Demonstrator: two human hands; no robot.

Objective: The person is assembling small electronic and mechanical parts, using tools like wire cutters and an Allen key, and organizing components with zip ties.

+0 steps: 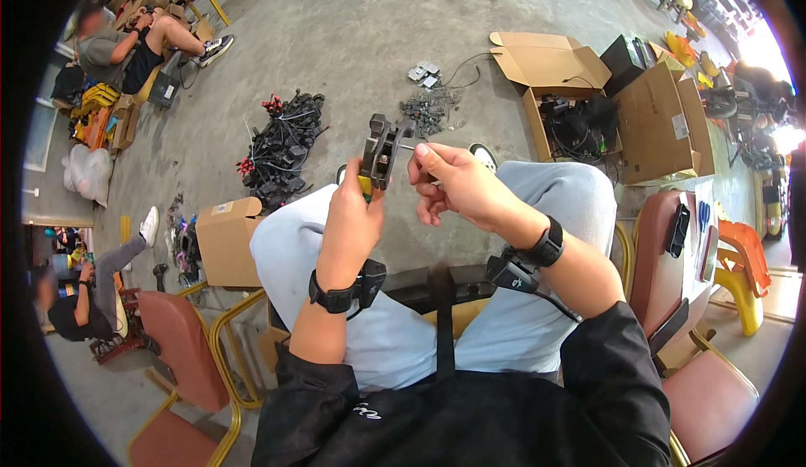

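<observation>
My left hand [351, 225] is closed round a black part [380, 141] with two curved, plate-like sides, held up in front of my knees. A bit of something yellow and green [366, 187] shows in the same hand, mostly hidden by the fingers. My right hand [460, 183] pinches a thin metal rod [406, 146] between thumb and forefinger. That rod points left at the black part's side; whether it enters the part is too small to tell. The other right fingers are loosely curled. Both wrists carry black straps with small devices.
On the floor ahead lie a heap of black cabled parts [287, 144] and a pile of small grey pieces [430, 113]. An open cardboard box [537, 127] with black parts stands right. A red-brown chair [180, 345] is at left. Two other people [113, 52] sit along the left.
</observation>
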